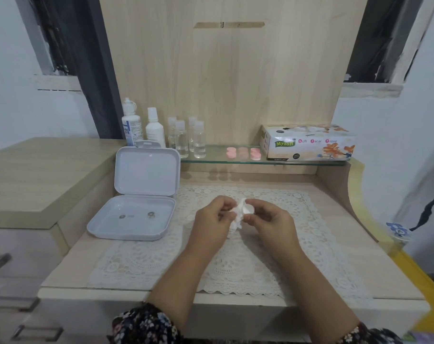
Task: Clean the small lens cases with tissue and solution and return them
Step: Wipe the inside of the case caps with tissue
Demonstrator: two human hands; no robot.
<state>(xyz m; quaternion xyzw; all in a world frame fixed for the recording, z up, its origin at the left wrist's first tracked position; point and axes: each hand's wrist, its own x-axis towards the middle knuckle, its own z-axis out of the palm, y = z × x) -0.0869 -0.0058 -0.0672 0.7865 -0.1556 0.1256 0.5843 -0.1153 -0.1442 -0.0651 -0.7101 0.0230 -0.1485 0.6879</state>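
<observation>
Over the lace mat [297, 244], my left hand [212, 220] pinches a crumpled white tissue [237, 218]. My right hand [270, 219] holds a small white lens case [249, 209] against that tissue; most of the case is hidden by fingers and tissue. Several pink lens caps [243, 153] sit on the glass shelf [220, 160] at the back. Two white solution bottles [141, 127] stand at the shelf's left end.
An open white box [136, 219] with two small lenses inside lies left of the mat. Several clear small bottles [187, 137] stand on the shelf. A tissue box [307, 142] sits at the shelf's right. Drawers [12, 269] are to the left.
</observation>
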